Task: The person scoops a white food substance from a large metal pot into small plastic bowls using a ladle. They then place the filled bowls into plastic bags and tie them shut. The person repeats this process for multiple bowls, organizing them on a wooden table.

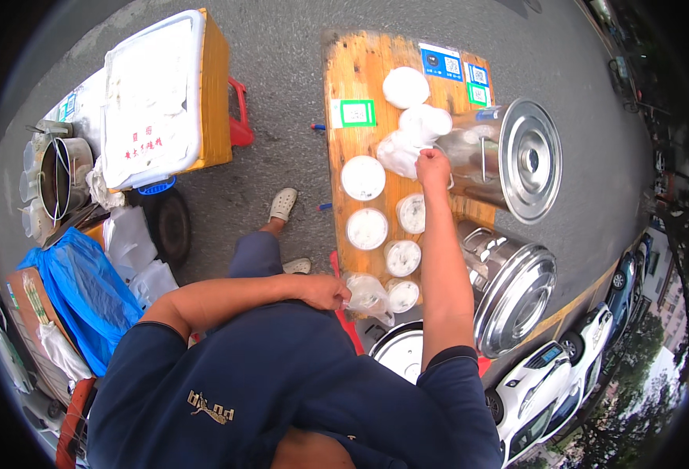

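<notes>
My left hand (326, 292) is held close to my waist, its fingers pinching the edge of a clear plastic bag (369, 298) at the near corner of a wooden table (350, 70). Across the table reaches my right hand (432, 167), fingers closed on a white plastic bag (400, 155). A stack of white round tubs or lids (426, 124) lies beside that bag; its exact make-up cannot be told. Between my hands stand several round lidded tubs, among them a wide tub (367, 228) and a smaller cup (403, 258). Another white round tub (406, 87) is farther off.
Two tall lidded steel pots, a far pot (531, 161) and a near pot (517, 299), line the table's right side. Printed code cards (353, 113) lie on the tabletop. Leftward is a cart with a yellow-sided box (215, 94), a steel pot (66, 176) and blue plastic sheeting (87, 287).
</notes>
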Demonstrator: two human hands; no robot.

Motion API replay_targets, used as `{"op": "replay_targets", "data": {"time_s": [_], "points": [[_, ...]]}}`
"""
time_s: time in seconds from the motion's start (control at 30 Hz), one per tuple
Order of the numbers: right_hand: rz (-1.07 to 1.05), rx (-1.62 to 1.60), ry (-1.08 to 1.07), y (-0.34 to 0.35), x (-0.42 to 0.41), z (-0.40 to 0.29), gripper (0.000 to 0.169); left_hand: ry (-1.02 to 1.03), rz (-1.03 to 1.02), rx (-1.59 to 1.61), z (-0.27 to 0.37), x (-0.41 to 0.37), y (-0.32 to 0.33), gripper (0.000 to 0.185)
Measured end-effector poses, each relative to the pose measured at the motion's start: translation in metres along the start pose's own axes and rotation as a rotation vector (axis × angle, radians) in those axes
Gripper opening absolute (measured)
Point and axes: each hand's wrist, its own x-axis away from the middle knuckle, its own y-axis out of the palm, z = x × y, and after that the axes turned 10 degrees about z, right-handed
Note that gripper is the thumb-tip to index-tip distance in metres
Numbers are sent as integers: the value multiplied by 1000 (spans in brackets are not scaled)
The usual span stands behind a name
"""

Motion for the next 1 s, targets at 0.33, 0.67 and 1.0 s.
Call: {"op": "replay_targets", "data": {"time_s": [0.33, 0.67, 1.0], "points": [[-33, 569, -465, 26, 10, -35, 26, -45, -149, 38, -4, -11, -28, 18], [-210, 787, -660, 1, -6, -28, 27, -4, -38, 47, -8, -9, -9, 18], [-260, 519, -762, -2, -9, -25, 29, 0, 250, 25, -18, 4, 52, 19]]}}
